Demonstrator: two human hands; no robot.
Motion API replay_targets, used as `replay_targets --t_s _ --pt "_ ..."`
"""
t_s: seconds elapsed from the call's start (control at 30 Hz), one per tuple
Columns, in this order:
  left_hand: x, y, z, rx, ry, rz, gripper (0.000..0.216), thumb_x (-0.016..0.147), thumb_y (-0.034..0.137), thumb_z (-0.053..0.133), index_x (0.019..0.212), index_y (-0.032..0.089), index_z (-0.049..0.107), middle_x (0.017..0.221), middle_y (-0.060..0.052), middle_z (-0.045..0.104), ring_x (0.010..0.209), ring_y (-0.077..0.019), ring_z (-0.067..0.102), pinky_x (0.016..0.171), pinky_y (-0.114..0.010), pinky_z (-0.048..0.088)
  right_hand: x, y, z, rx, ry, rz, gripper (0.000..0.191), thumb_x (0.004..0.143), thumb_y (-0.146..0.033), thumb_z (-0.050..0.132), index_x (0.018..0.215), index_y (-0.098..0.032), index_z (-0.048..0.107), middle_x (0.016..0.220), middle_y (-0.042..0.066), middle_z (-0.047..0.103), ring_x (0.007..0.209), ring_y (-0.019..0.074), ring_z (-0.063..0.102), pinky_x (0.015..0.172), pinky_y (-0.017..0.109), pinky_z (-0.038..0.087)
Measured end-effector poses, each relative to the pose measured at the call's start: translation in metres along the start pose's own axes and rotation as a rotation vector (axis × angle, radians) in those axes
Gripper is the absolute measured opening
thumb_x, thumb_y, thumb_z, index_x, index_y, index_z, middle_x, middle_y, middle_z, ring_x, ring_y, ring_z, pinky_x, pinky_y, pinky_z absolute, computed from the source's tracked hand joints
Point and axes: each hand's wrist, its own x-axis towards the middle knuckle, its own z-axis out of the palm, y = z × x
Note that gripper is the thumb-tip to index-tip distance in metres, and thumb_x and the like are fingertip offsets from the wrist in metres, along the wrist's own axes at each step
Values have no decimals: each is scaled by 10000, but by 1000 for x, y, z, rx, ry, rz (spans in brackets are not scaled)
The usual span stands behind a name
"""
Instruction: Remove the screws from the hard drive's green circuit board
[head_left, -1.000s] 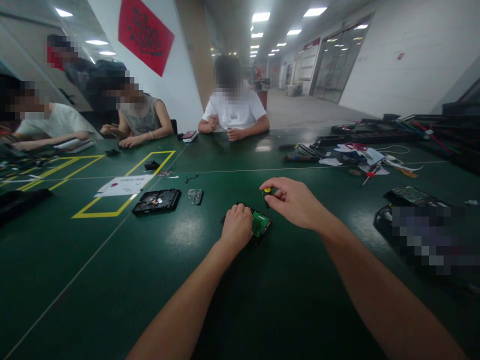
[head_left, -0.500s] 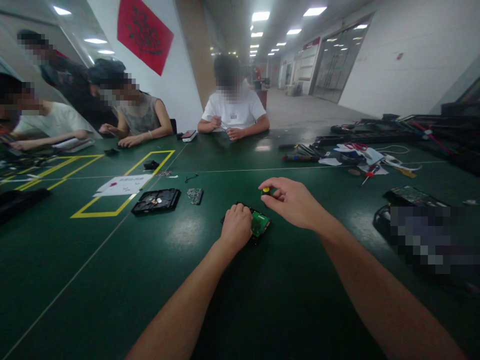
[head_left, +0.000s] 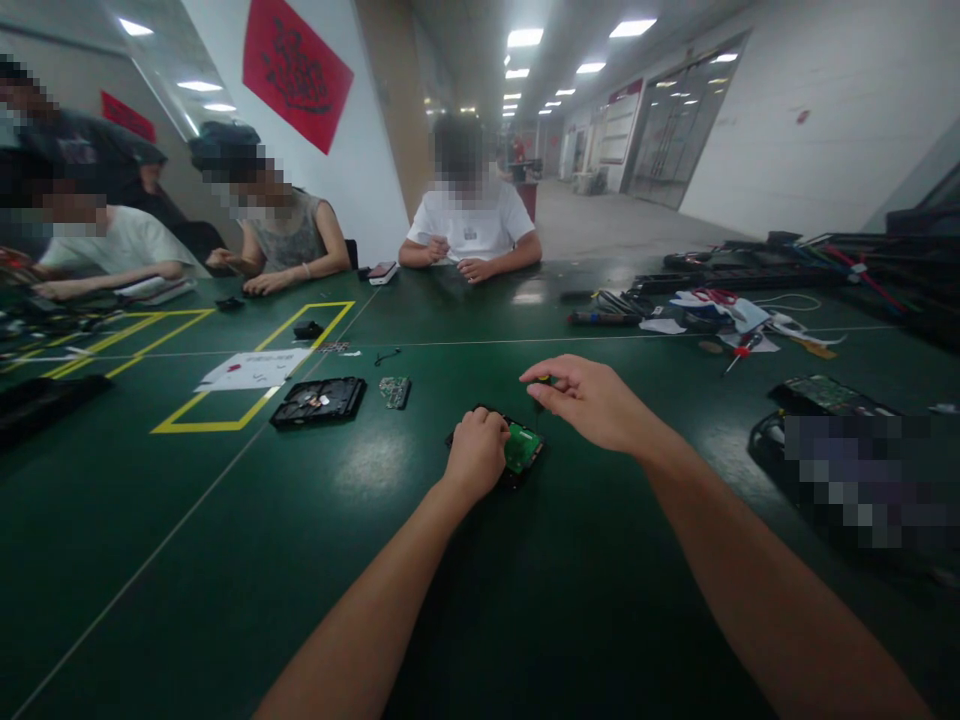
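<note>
My left hand (head_left: 478, 455) is closed over the left side of a hard drive (head_left: 523, 448) on the green table. The drive's green circuit board shows to the right of my fingers. Just above and to the right, my right hand (head_left: 589, 400) pinches a small screwdriver (head_left: 544, 380) with a black and yellow handle. Its thin shaft points down beside the drive's far right corner; whether the tip touches anything cannot be made out. Farther left lie an open black drive case (head_left: 318, 401) and a small loose circuit board (head_left: 394, 392).
Yellow tape and a paper sheet (head_left: 251, 370) mark the table at left. Cables, a red screwdriver (head_left: 742, 348) and scraps lie at back right. A dark device with a board (head_left: 832, 393) sits at right. Several people work across the table, one in a white shirt (head_left: 469, 230).
My right hand has turned the screwdriver slightly, and less of its yellow top shows. My left hand stays on the hard drive. At far left, a standing person has shifted left.
</note>
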Motion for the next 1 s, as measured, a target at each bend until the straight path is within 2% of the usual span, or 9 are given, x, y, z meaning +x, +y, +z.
replay_targets --t_s 0.17,0.27,0.33,0.43,0.57,0.63,0.83,0.9,1.0 --pt "-3 -7 -6 -111 77 -25 160 1015 149 526 982 200 673 1038 -65 674 1003 -204 634 916 -319 496 2 -1 -2 -97 5 -33 173 970 -292 594 1035 -226 740 1013 56 718 803 172 634 751 314 473" --pt "-12 -4 -7 -151 90 -10 101 998 203 596 1064 204 672 1091 -69 673 1048 -215 628 952 -338 500 2 -2 -2 -140 56 -23 195 959 -268 596 1099 -221 723 987 54 719 789 174 628 737 310 457" --pt "-22 1 -6 -186 92 31 239 973 308 662 1184 199 640 1180 -92 651 1120 -255 606 993 -391 497 1 -1 0 -128 89 6 237 949 -276 606 1157 -215 703 968 54 722 777 176 628 722 307 455" --pt "-37 8 -2 -172 127 75 428 953 434 680 1295 195 585 1294 -115 597 1225 -289 551 1071 -439 463 1 1 4 -110 98 29 227 934 -300 626 1124 -204 706 958 57 717 773 180 623 716 308 460" --pt "-46 10 6 -117 144 109 566 908 483 709 1366 199 538 1375 -132 548 1312 -320 487 1141 -480 410 3 2 6 -96 97 -22 228 965 -349 605 1101 -213 729 1065 73 688 770 163 624 761 317 480" --pt "-46 10 9 -98 143 120 612 875 483 738 1376 198 534 1381 -133 545 1322 -329 473 1154 -494 396 4 3 4 -110 85 -47 226 976 -338 594 1098 -218 740 1054 74 685 782 163 633 789 322 483" --pt "-45 13 13 -80 145 120 542 866 418 733 1342 219 567 1394 -132 546 1347 -344 451 1168 -534 368 2 6 -5 -31 -22 -26 348 990 -171 469 1239 -211 708 972 46 736 700 142 655 744 305 501" --pt "-45 13 13 -81 137 128 537 872 416 725 1347 223 565 1399 -132 547 1353 -345 449 1168 -538 365 1 8 -7 1 -40 -4 354 991 -177 464 1264 -210 686 912 35 733 725 153 675 721 295 502" --pt "-45 12 12 -75 126 147 530 885 420 710 1354 220 562 1412 -131 546 1359 -345 446 1172 -533 358 1 8 -7 -10 -16 27 256 987 -267 539 1180 -200 693 910 41 732 722 163 670 696 299 495"
